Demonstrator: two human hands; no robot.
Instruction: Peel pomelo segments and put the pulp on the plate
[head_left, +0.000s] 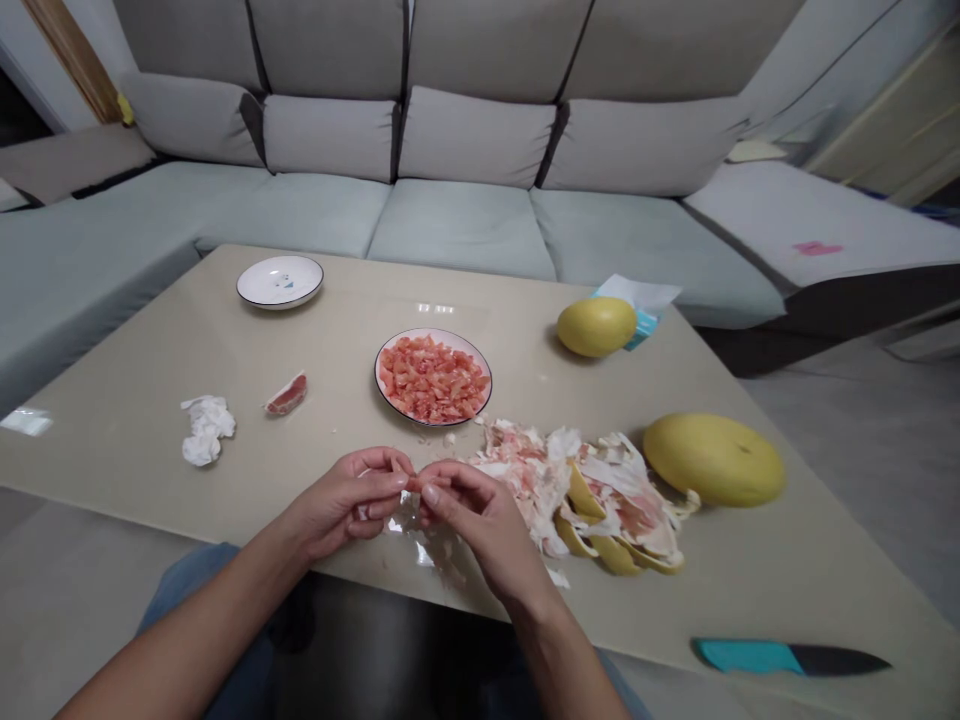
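Left hand (343, 503) and right hand (472, 517) close together on near side of plate of pomelo pulp (377, 380). Fingers (397, 478) of both hands curled, tips pinched together on small pinkish scrap of pomelo flesh (412, 484), scrap mostly hidden between them. Peel heap (577, 490) touching right hand's side, near plate. Left of plate: pomelo segment (286, 395), crumpled tissue (206, 428). Right of plate: two whole pomelos (712, 460) (596, 327). Knife (787, 657) well right of plate, on desk (135, 470).
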